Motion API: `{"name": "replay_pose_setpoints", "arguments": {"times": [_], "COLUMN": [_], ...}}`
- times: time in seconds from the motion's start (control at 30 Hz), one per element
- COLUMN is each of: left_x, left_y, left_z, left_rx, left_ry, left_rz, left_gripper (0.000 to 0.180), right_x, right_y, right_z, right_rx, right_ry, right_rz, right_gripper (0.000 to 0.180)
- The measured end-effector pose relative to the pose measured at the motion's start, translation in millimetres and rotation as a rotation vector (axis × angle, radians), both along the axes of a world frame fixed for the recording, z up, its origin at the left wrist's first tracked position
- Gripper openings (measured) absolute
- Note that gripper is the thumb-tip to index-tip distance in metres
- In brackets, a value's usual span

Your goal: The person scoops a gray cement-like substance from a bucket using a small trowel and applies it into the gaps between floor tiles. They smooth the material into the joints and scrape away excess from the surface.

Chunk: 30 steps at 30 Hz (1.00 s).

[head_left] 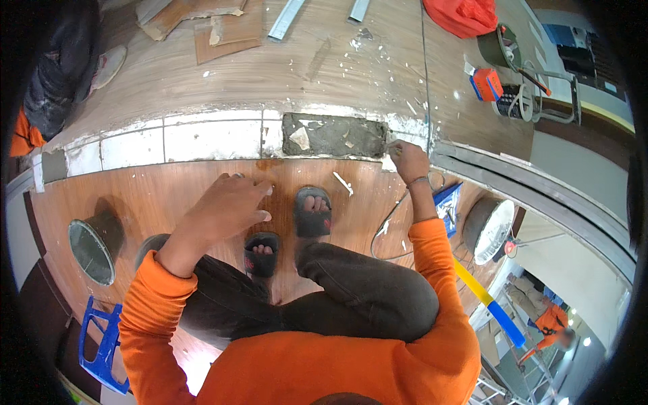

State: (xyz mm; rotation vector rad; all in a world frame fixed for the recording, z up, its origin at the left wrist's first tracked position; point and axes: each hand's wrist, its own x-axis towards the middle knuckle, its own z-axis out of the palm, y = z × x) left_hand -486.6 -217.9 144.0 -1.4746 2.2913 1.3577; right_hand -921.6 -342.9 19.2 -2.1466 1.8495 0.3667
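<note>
My right hand (409,162) is closed at the right end of a grey patch of mortar (368,138) set into a row of white tiles (209,140). Its fingers are pinched together, and whatever they grip is too small to make out. Loose broken chips (300,139) lie on the mortar. Above the wood-look floor in front of the tiles, my left hand (229,206) hangs with its fingers apart, holding nothing. Two dark slippers (312,212) are on my feet, just right of and below that hand.
A dark bucket (92,250) stands at the left, near a blue plastic frame (104,344). On the right are a round tub (489,229), a blue packet (447,206), a cable (375,236) and a yellow-blue pole (489,304). Another person's leg (64,74) shows far left; cardboard pieces (229,44) lie beyond.
</note>
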Motion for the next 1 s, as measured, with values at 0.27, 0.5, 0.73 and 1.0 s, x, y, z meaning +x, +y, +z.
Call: {"name": "replay_pose_setpoints", "arguments": {"times": [0.27,0.5,0.73,1.0], "left_x": [4,-4,-9,-4], "left_y": [1,-1,-7,-1], "left_z": [7,6,9,4], "left_rx": [-0.006,0.003,0.081,-0.019], "left_ry": [-0.031,-0.028,-0.057,-0.001], "left_rz": [0.001,-0.016,-0.042,-0.017], "left_gripper": [0.044,0.042,0.043,0.042], "right_x": [-27,-10,11,14], "right_y": [12,10,27,-1], "right_z": [27,29,9,5], "right_rx": [-0.094,-0.098,-0.047,-0.092], "right_ry": [-0.035,0.047,0.173,0.133], "right_rz": [-0.070,-0.006,-0.030,0.060], "right_gripper": [0.019,0.023,0.027,0.029]}}
